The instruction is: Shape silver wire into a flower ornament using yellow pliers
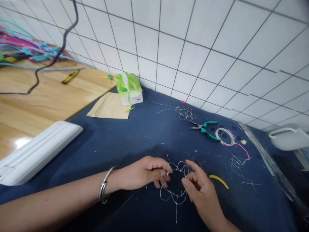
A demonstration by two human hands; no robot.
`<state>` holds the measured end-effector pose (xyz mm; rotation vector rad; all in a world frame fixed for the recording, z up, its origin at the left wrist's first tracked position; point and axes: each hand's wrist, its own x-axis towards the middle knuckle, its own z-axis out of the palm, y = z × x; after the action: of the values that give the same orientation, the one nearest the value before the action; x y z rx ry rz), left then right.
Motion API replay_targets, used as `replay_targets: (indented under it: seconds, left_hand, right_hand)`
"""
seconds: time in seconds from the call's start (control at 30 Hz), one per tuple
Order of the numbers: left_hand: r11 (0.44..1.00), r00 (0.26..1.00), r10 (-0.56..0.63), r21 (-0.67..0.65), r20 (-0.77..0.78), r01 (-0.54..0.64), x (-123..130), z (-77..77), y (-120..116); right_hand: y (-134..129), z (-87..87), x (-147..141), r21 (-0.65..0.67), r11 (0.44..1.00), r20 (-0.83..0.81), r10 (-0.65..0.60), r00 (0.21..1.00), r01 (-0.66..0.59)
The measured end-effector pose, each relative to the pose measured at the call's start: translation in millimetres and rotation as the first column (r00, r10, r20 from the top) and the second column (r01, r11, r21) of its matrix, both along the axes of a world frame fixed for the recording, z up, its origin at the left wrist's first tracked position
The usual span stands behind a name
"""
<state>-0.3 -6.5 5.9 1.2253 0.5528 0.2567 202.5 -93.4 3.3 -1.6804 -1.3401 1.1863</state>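
Note:
A ring of thin silvery wire [178, 195], bent into petal-like loops with small pinkish beads, sits between my hands above the dark blue mat. My left hand [151, 172] pinches its left side with thumb and fingers; a metal bangle circles that wrist. At the ring's right edge, my right hand [200, 185] has thumb and index finger spread apart, the other fingers partly curled. Its thumb overlaps the wire; whether it presses on it is unclear. Loose wire ends stick out above and below. Beside my right hand lies a yellow-handled tool [219, 181], partly hidden.
Farther back lie a similar looped wire piece [185, 112], green-handled pliers [205, 129] and a white ring-shaped spool [225, 137]. A tissue pack [129, 88] stands on brown paper [108, 106]. Left is a white elongated case [41, 151]; a white jug [288, 139] stands right.

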Motion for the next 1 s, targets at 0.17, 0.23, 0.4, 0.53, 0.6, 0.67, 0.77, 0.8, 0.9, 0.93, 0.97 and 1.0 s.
replay_targets:
  seconds: [0.17, 0.23, 0.4, 0.53, 0.6, 0.67, 0.77, 0.8, 0.9, 0.93, 0.97, 1.0]
  left_hand:
    - [1.000, 1.000, 0.008, 0.029, 0.010, -0.008, 0.8, -0.3, -2.6]
    - [0.999, 1.000, 0.010, 0.053, 0.007, -0.011, 2.1, -0.4, -3.0]
    - [0.995, 0.999, 0.026, 0.097, -0.027, -0.023, 6.5, 1.6, -4.0]
    - [0.992, 0.998, 0.036, 0.123, -0.050, -0.030, 9.3, 2.3, -6.6]
    - [0.991, 0.998, 0.041, 0.132, -0.044, -0.035, 9.9, 1.2, -7.9]
    - [0.990, 0.998, 0.049, 0.137, -0.032, -0.044, 10.0, -0.6, -9.0]
    - [0.988, 0.998, 0.058, 0.148, -0.020, -0.054, 10.1, -3.0, -9.7]
    - [0.987, 0.998, 0.059, 0.153, -0.018, -0.055, 10.3, -3.4, -9.7]
    - [0.984, 0.998, 0.063, 0.170, -0.013, -0.060, 11.2, -3.5, -9.7]
    - [0.983, 0.998, 0.067, 0.175, -0.013, -0.064, 11.4, -3.4, -9.7]
    - [0.982, 0.997, 0.071, 0.178, -0.017, -0.067, 11.5, -3.2, -9.9]
    - [0.981, 0.997, 0.076, 0.180, -0.022, -0.071, 11.6, -3.1, -10.1]
  right_hand:
    - [-0.3, 0.0, -1.1, 0.020, 0.999, 0.024, 0.031, 0.999, -0.031]
    - [-0.9, -0.2, -2.6, 0.029, 0.999, 0.019, 0.034, 0.999, -0.035]
    - [-1.7, 1.2, -5.1, 0.038, 0.999, 0.021, 0.036, 0.999, -0.037]
    - [-0.5, 1.0, -5.8, 0.054, 0.997, 0.029, 0.052, 0.998, -0.053]
    - [-0.3, 0.6, -5.6, 0.064, 0.996, 0.032, 0.054, 0.998, -0.056]
    - [-0.6, 0.7, -4.9, 0.067, 0.996, 0.029, 0.056, 0.998, -0.057]
    - [-1.3, 2.7, -2.6, 0.050, 0.997, -0.005, 0.061, 0.998, -0.060]
    - [-1.3, 3.7, -1.8, 0.038, 0.997, -0.028, 0.064, 0.998, -0.063]
    - [-0.3, 6.5, 0.2, 0.000, 0.998, -0.098, 0.062, 0.993, -0.062]
    - [0.3, 7.4, 0.5, -0.008, 0.998, -0.114, 0.056, 0.992, -0.057]
    - [0.8, 8.2, 0.6, -0.014, 0.999, -0.125, 0.050, 0.991, -0.053]
    - [1.1, 9.0, 0.6, -0.017, 0.999, -0.134, 0.044, 0.990, -0.047]
